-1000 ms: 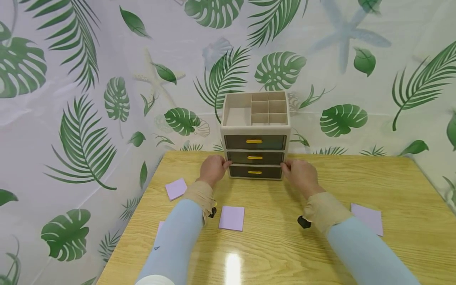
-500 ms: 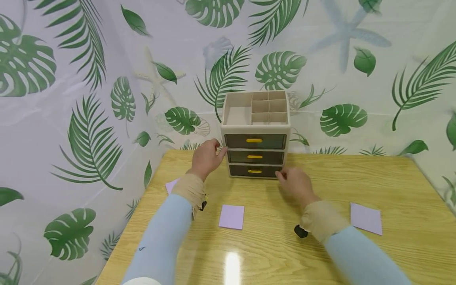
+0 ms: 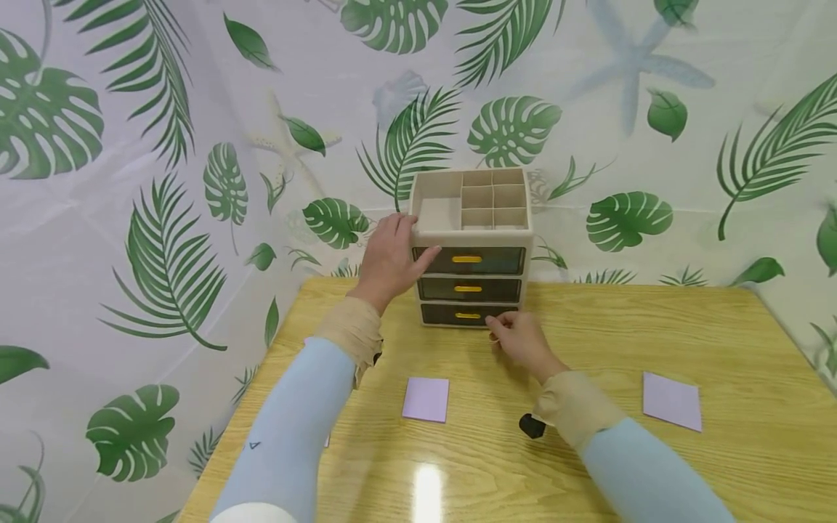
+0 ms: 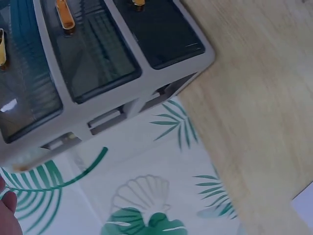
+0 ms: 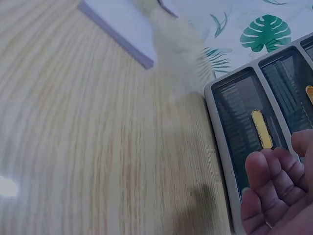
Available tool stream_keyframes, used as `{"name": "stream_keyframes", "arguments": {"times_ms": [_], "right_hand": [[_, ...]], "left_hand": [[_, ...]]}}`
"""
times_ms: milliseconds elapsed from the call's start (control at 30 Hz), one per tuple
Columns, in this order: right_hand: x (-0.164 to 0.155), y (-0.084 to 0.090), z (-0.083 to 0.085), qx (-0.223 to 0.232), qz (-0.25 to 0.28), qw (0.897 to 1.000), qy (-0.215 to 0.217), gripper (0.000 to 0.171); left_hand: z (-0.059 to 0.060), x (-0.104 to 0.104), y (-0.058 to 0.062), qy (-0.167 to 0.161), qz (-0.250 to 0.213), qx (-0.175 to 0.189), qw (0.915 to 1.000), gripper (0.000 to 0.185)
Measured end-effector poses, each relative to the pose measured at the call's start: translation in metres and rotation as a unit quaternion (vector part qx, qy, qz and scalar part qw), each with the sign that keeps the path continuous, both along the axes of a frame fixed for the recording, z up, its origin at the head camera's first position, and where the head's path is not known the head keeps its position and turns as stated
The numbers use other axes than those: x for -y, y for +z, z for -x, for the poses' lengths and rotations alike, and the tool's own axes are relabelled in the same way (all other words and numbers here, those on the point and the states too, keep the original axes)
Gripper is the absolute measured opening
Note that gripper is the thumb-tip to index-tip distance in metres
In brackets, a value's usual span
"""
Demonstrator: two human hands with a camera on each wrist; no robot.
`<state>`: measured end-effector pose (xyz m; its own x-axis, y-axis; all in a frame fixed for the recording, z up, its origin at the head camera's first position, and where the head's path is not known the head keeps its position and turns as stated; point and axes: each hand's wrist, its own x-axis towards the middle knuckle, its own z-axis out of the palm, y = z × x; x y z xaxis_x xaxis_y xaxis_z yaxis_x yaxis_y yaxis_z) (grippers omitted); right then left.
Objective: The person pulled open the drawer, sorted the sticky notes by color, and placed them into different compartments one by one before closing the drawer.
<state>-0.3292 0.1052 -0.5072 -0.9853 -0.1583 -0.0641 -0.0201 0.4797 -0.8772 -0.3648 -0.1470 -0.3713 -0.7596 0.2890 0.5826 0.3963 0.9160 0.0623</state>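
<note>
A cream drawer unit with three dark drawers stands upright at the back of the table, drawers closed. My left hand is at its upper left corner, fingers at the top rim and thumb across the front by the top drawer. In the left wrist view only fingertips show at the edge. My right hand is by the bottom drawer, fingers loosely bent beside its yellow handle. In the right wrist view, the fingertips lie just off the handle's end; contact cannot be told.
On the wooden table lie a square lilac pad in front of the unit and another lilac pad at right. More lilac pieces are mostly hidden behind the left arm. A leaf-patterned sheet covers the walls.
My left hand has risen from the unit's lower left side to its upper left corner. The right hand has left the lower right edge and moved left toward the bottom handle.
</note>
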Motion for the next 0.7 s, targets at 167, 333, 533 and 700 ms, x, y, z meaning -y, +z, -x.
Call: {"name": "stream_keyframes", "arguments": {"times_ms": [167, 333, 533, 700], "right_hand": [[0.009, -0.002, 0.000, 0.088, 0.126, 0.988, -0.019, 0.047], [0.020, -0.011, 0.002, 0.166, 0.200, 0.965, -0.034, 0.051], [0.031, -0.019, 0.006, 0.213, 0.290, 0.931, -0.052, 0.050], [0.039, -0.020, 0.005, 0.221, 0.338, 0.913, -0.061, 0.047]], "left_hand": [[0.002, -0.017, 0.016, -0.017, 0.086, 0.042, 0.9953, 0.061], [0.006, -0.030, 0.024, -0.016, 0.131, 0.091, 0.9871, 0.058], [0.013, -0.036, 0.024, -0.026, 0.120, 0.107, 0.9866, 0.050], [0.016, -0.040, 0.023, -0.033, 0.133, 0.105, 0.9850, 0.044]]}}
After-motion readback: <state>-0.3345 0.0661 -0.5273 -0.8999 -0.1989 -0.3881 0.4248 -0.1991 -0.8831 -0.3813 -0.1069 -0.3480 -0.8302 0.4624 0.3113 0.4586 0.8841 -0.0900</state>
